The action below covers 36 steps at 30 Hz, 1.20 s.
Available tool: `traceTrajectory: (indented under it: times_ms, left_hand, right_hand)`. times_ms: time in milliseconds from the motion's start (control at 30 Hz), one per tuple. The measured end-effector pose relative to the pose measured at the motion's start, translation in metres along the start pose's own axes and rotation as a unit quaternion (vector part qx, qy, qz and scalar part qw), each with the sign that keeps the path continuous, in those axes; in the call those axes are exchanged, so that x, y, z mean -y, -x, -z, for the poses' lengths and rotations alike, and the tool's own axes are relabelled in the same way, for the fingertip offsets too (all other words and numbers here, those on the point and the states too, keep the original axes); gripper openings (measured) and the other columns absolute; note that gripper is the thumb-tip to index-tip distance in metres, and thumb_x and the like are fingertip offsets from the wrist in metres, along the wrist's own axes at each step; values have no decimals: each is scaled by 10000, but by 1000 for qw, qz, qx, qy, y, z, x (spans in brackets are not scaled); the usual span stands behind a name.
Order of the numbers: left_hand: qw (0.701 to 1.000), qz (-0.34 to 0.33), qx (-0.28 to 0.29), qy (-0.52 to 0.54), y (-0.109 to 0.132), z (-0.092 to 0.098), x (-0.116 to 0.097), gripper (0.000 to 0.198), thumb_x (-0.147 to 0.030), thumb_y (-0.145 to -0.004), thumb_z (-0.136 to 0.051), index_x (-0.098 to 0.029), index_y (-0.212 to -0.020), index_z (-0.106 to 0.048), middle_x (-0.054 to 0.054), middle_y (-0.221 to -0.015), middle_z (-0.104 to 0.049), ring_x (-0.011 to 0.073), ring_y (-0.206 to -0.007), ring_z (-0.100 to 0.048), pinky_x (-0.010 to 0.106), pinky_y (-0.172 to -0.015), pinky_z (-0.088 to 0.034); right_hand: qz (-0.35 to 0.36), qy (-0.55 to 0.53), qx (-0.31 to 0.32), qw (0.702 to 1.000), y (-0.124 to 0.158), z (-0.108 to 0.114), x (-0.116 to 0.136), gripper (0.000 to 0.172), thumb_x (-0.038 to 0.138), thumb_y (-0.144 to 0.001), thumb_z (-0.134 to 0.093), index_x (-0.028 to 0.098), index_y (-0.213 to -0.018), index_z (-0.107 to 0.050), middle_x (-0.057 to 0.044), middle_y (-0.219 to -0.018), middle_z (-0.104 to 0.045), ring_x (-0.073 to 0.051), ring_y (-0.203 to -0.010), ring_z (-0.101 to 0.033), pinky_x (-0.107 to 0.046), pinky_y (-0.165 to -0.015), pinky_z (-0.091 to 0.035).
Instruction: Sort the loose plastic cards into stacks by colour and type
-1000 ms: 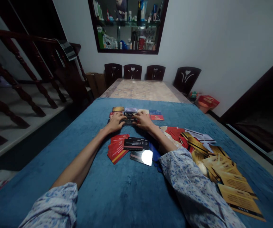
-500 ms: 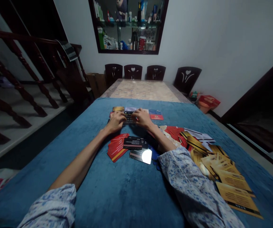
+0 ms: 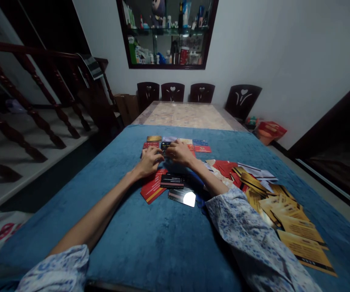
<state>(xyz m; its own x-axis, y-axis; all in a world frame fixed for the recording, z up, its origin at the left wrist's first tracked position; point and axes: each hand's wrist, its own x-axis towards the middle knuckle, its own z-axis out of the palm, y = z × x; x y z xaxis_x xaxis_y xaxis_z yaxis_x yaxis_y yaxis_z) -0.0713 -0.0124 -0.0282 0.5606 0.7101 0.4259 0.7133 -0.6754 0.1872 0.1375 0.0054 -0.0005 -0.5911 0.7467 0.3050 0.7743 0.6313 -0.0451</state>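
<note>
Several cards lie in two rows at the far part of the blue cloth. My right hand (image 3: 179,153) is over the near row, its fingers bent down and closed on the edge of a black card (image 3: 165,145). My left hand (image 3: 149,161) is beside it, fingers loosely bent and a little apart, with nothing visible in them. Its palm is over a fan of red cards (image 3: 153,187). Next to these lie black cards (image 3: 172,181) and a shiny dark card (image 3: 179,196) with a bright reflection. My right fingertips are partly hidden.
Gold cards (image 3: 302,247) spread along the right side, with red cards (image 3: 223,167) and white cards (image 3: 261,173) behind them. In the far rows are a gold card (image 3: 154,138) and a red card (image 3: 203,149). Dark chairs (image 3: 172,92) stand past the marble tabletop (image 3: 181,115).
My left hand has drawn back toward me, from the far rows to over the red fan. My right hand has stayed near the black card. The view has shifted slightly.
</note>
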Motion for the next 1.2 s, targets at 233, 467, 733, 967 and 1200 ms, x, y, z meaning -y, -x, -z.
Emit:
traceTrajectory:
  times_ms: [233, 467, 733, 967, 1200]
  left_hand:
    - [1000, -5, 16, 10, 29, 9, -9, 182, -182, -912, -542, -194, -934, -722, 101, -1258, -637, 293, -1212, -485, 523, -1021, -324]
    - [994, 22, 85, 58, 56, 21, -9, 251, -382, -890, -621, -204, -1056, -682, 114, -1366, -563, 330, -1278, -442, 575, -1083, -325]
    - [986, 16, 146, 75, 61, 26, -1, 547, -565, -795, -722, -215, -1199, -608, 155, -1417, -510, 370, -1331, -400, 622, -1094, -343]
    - [986, 38, 154, 58, 61, 31, 3, 405, -488, -844, -671, -203, -1124, -609, 152, -1428, -503, 362, -1335, -396, 635, -1082, -358]
    - [987, 60, 138, 51, 63, 29, 11, 260, -380, -878, -581, -207, -1069, -613, 127, -1395, -524, 336, -1320, -404, 622, -1078, -368]
  right_hand:
    - [37, -24, -16, 999, 9, -2, 10, 247, 268, -955, -543, 206, -1038, -767, -121, -1067, -693, -292, -1081, -480, -389, -828, -355]
    - [75, -60, -9, 995, 14, -9, 27, 188, 273, -954, -589, 213, -988, -764, -96, -1053, -705, -269, -1078, -480, -372, -825, -338]
    - [99, -68, 26, 992, 20, -15, 43, 224, 272, -965, -567, 215, -1070, -757, -115, -1109, -686, -266, -1094, -466, -382, -836, -365]
    - [100, -87, 25, 991, 22, -24, 46, 204, 315, -971, -589, 218, -1048, -752, -103, -1113, -693, -261, -1090, -469, -381, -850, -354]
    - [124, -133, 32, 983, 25, -21, 50, 217, 350, -935, -657, 211, -1079, -742, -94, -1122, -686, -245, -1073, -476, -360, -836, -349]
